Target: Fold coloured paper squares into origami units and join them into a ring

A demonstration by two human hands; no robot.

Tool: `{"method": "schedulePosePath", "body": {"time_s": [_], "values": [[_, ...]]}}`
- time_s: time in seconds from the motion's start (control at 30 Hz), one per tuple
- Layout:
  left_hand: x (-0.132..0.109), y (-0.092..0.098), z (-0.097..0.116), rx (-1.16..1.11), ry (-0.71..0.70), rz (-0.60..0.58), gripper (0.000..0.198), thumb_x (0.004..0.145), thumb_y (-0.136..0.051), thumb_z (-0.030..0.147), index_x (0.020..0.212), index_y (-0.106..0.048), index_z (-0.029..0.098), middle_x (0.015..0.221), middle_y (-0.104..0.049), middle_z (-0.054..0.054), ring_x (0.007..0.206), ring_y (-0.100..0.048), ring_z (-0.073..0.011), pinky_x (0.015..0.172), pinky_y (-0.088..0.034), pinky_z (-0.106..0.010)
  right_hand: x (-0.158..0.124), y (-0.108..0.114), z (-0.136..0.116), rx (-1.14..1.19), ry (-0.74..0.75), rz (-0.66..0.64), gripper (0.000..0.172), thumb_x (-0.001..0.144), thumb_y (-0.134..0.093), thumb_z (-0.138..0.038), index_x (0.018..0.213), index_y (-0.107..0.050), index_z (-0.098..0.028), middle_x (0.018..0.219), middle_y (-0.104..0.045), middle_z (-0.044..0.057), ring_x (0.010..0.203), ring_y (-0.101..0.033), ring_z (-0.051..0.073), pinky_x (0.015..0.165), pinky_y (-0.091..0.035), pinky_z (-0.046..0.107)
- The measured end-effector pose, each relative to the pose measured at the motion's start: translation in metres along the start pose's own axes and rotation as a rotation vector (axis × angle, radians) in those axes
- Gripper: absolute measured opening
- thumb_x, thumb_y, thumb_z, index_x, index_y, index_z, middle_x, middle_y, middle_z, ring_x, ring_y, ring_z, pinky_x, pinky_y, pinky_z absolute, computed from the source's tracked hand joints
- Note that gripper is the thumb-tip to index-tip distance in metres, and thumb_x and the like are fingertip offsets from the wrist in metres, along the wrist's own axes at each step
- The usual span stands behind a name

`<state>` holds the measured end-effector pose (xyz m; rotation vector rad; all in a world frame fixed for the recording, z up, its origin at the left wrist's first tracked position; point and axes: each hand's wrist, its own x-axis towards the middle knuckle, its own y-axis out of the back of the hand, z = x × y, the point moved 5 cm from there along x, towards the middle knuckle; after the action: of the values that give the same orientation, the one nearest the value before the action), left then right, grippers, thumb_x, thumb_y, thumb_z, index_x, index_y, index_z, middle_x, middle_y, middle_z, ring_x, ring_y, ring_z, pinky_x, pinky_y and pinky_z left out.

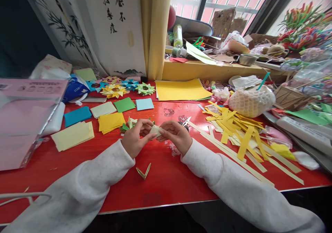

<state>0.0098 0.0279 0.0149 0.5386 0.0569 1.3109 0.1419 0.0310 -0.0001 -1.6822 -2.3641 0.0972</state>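
Note:
Between my two hands is a small folded piece of pale yellow paper [156, 130], pinched from both sides over the red table. My left hand [136, 136] grips its left side with thumb and fingers. Its right side sits in the pinch of my right hand [176, 134]. Partly hidden behind my left hand are green and cream folded paper pieces [131, 123]. Nearer the table's front edge lies a V-shaped folded paper piece [144, 171]. A pair of scissors [186, 121] rests just beyond my right hand, its handles partly covered.
Stacks of blue paper [77, 116], yellow paper [111, 122] and cream paper [73, 136] lie to the left. Folded paper stars [114, 90] sit behind them. Yellow paper strips [246, 139] are heaped on the right, near a netted fruit [251, 101]. A pink package [23, 122] stands far left.

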Motion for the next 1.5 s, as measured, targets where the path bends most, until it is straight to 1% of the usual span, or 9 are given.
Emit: {"method": "schedulePosePath", "body": {"time_s": [0.1,0.37,0.63,0.83,1.03,1.13,1.2,1.37,1.5], "values": [[0.001,0.001,0.000,-0.006,0.004,0.023,0.022,0.070,-0.056,0.030,0.082,-0.043,0.017,0.077,-0.055,-0.002,0.068,-0.056,-0.0134,0.062,-0.048,-0.027,0.000,0.000,-0.003,0.009,-0.021,0.021,0.027,0.067,-0.059,-0.034,0.087,-0.050,-0.018,0.068,-0.061,-0.001,0.059,-0.062,0.013,0.059,-0.053,0.030],[0.000,0.001,0.004,0.114,-0.044,-0.012,0.014,0.071,-0.054,0.029,0.075,-0.046,0.018,0.070,-0.053,0.000,0.063,-0.052,-0.0112,0.062,-0.045,-0.026,-0.001,0.000,0.005,0.000,-0.174,0.005,0.028,0.063,-0.061,-0.034,0.082,-0.059,-0.013,0.066,-0.063,0.002,0.057,-0.063,0.015,0.059,-0.053,0.030],[0.000,-0.001,0.005,0.175,-0.063,-0.049,0.016,0.070,-0.054,0.032,0.074,-0.049,0.018,0.070,-0.054,0.000,0.063,-0.052,-0.0118,0.062,-0.045,-0.026,-0.001,0.000,0.007,-0.040,-0.177,-0.014,0.024,0.063,-0.061,-0.034,0.076,-0.061,-0.014,0.066,-0.063,0.001,0.063,-0.062,0.015,0.063,-0.053,0.032],[0.001,0.000,0.014,0.212,-0.208,-0.056,0.013,0.072,-0.053,0.029,0.069,-0.053,0.016,0.080,-0.055,-0.004,0.070,-0.052,-0.0131,0.061,-0.045,-0.024,0.001,0.008,0.004,0.021,-0.139,0.119,0.022,0.063,-0.061,-0.033,0.074,-0.058,-0.015,0.066,-0.062,0.001,0.061,-0.061,0.015,0.059,-0.053,0.031],[0.000,0.001,0.016,0.293,-0.286,-0.042,0.018,0.075,-0.050,0.030,0.072,-0.063,0.018,0.083,-0.056,-0.005,0.073,-0.055,-0.0146,0.067,-0.044,-0.026,0.001,0.006,0.003,0.032,-0.169,0.086,0.022,0.063,-0.062,-0.031,0.077,-0.058,-0.015,0.067,-0.063,0.001,0.061,-0.061,0.014,0.061,-0.052,0.030],[0.002,0.005,0.013,0.247,-0.255,-0.009,0.020,0.077,-0.047,0.029,0.074,-0.064,0.018,0.083,-0.058,-0.005,0.080,-0.055,-0.0157,0.071,-0.043,-0.025,0.001,0.007,0.003,0.008,-0.141,0.117,0.021,0.062,-0.063,-0.030,0.076,-0.059,-0.015,0.067,-0.062,0.001,0.061,-0.059,0.013,0.059,-0.051,0.027],[0.004,0.007,0.010,0.218,-0.211,0.011,0.017,0.076,-0.049,0.027,0.077,-0.064,0.018,0.083,-0.058,-0.005,0.080,-0.055,-0.0158,0.071,-0.043,-0.026,0.002,0.005,0.005,0.027,-0.166,0.078,0.022,0.061,-0.064,-0.030,0.078,-0.059,-0.016,0.068,-0.062,0.000,0.063,-0.059,0.013,0.058,-0.051,0.027],[0.005,0.006,-0.005,0.006,0.023,0.018,0.026,0.071,-0.055,0.029,0.094,-0.055,0.019,0.082,-0.058,-0.003,0.077,-0.055,-0.0150,0.065,-0.047,-0.025,0.002,0.001,0.009,0.078,-0.183,-0.034,0.023,0.062,-0.063,-0.029,0.079,-0.059,-0.014,0.069,-0.062,0.001,0.064,-0.059,0.015,0.055,-0.052,0.028],[0.005,0.001,-0.012,-0.209,0.158,-0.055,0.027,0.067,-0.059,0.030,0.089,-0.054,0.016,0.073,-0.057,-0.001,0.062,-0.055,-0.0121,0.053,-0.049,-0.023,0.003,0.003,0.007,0.067,-0.140,0.017,0.022,0.062,-0.063,-0.027,0.079,-0.058,-0.014,0.068,-0.062,0.001,0.062,-0.059,0.015,0.052,-0.051,0.027]]}}
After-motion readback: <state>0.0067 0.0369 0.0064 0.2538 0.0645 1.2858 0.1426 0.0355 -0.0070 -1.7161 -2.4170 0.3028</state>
